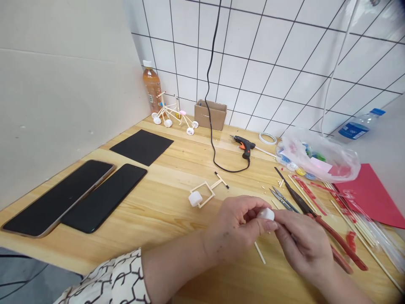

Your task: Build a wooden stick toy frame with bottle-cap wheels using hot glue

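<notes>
My left hand and my right hand meet over the wooden table. Between their fingertips is a small white piece that looks like a bottle cap; both hands pinch it, and its underside is hidden. Below the left hand a thin wooden stick shows, its upper end hidden. Just beyond the left hand lies a little stick frame with a similar white cap at one corner and a black-ended crosspiece at the far end. Beside the right hand are small snips and red-handled pliers.
A hot glue gun lies behind the hands, its black cord running up the wall. Two phones and a black sheet lie left. Stick models, a cardboard box and bottle stand behind; a plastic bag lies right.
</notes>
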The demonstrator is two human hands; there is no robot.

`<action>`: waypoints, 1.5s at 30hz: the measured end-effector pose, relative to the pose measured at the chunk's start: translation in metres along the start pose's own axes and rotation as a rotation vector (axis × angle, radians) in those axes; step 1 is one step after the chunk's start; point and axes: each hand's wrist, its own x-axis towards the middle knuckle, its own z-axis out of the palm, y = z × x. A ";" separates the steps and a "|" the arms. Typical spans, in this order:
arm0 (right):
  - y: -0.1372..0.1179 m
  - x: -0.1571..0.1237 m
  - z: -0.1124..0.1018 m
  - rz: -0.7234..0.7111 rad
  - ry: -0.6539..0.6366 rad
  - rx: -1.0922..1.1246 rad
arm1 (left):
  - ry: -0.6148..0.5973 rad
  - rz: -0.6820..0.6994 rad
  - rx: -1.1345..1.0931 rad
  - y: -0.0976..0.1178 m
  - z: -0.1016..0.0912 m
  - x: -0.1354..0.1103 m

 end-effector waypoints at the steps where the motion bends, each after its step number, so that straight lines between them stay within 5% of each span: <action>1: 0.000 0.000 0.000 -0.067 0.007 -0.074 | -0.003 -0.013 -0.018 0.000 0.000 0.000; 5: -0.001 0.001 -0.001 -0.134 0.012 -0.140 | -0.023 0.002 -0.019 -0.001 -0.001 -0.001; 14: -0.004 0.004 -0.006 0.215 -0.120 0.226 | -0.027 0.099 0.086 -0.007 -0.003 0.000; 22: -0.001 0.000 0.004 -0.053 0.012 -0.102 | -0.015 -0.041 -0.090 -0.007 -0.001 0.003; 27: 0.003 0.001 0.004 0.208 -0.002 0.013 | 0.010 -0.126 -0.176 -0.013 -0.004 0.009; 34: 0.006 0.001 -0.002 0.573 -0.074 0.525 | 0.134 -0.223 -0.214 -0.014 -0.010 0.016; 41: 0.013 -0.001 0.002 0.424 -0.026 0.223 | 0.207 -0.263 -0.060 -0.006 -0.011 0.015; 45: 0.014 -0.003 0.002 0.313 -0.067 0.159 | 0.215 0.024 0.336 -0.004 -0.016 0.015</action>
